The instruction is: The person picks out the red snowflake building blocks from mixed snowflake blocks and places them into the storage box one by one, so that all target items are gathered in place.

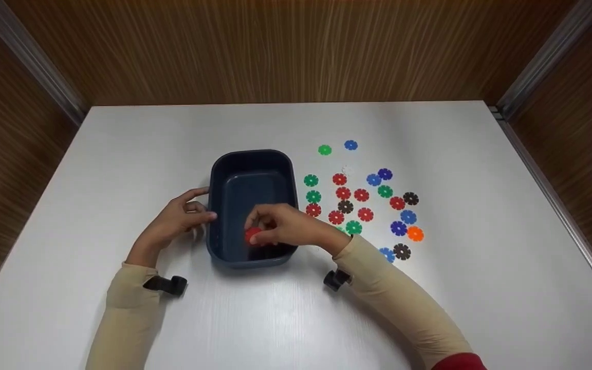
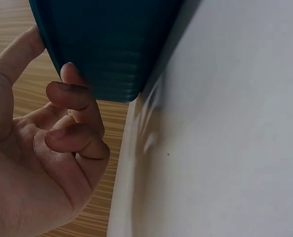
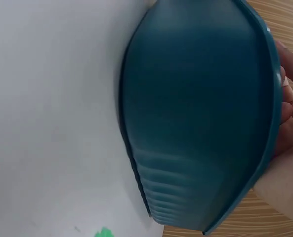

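Observation:
A dark blue rectangular tub [image 1: 255,187] sits on the white table, open side up. My left hand [image 1: 178,218] is at its left side, the thumb on the rim and the index finger against the outer wall. In the left wrist view, other fingers [image 2: 79,138] of that hand curl under, apart from the tub. Over the tub's near right part, my right hand [image 1: 288,224] pinches a red notched plastic disc [image 1: 252,236] between thumb and fingers. The right wrist view shows the tub's outer wall [image 3: 195,113], with fingers partly hidden behind the rim.
Several notched discs lie flat to the tub's right, among them a green disc [image 1: 325,150], a blue disc [image 1: 351,145], an orange disc [image 1: 415,234] and a black disc [image 1: 402,252]. Wood-patterned panels [image 1: 285,51] stand behind and at both sides of the table.

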Tool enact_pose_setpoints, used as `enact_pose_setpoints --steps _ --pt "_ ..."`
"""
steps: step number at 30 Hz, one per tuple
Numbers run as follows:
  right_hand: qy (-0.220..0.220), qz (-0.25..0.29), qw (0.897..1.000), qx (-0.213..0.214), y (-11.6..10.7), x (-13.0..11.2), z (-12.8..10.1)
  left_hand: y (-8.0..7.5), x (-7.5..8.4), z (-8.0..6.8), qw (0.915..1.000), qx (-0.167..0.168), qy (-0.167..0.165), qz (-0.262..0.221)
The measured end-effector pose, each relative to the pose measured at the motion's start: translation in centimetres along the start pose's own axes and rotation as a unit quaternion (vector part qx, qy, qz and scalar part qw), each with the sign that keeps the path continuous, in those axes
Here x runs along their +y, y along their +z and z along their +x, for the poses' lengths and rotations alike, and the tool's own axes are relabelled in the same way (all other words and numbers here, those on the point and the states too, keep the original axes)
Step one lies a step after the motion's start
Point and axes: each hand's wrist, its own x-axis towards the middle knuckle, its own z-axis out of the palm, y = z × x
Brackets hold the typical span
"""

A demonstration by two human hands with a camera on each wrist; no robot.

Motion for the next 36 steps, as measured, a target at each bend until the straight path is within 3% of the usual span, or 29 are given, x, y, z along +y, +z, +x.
enact_pose_setpoints --steps 13,18,23,36 --pt "-0.014 -0.015 1.0 0.008 -0.3 0.4 -0.5 0.0 0.1 -0.1 0.9999 0.0 -0.003 0.015" --pt "-0.017 -0.032 0.999 0.036 -2.3 1.1 -2.0 0.0 0.3 -0.2 0.9999 -0.004 -0.001 0.01" --pt "0.013 -0.051 0.997 0.064 -4.8 2.3 -4.2 -0.1 0.5 -0.3 0.9999 -0.002 -0.006 0.01" --pt "0.079 -0.101 0.989 0.074 -9.0 5.7 -9.1 0.0 0.2 0.0 1.0 -0.001 -0.005 -0.002"
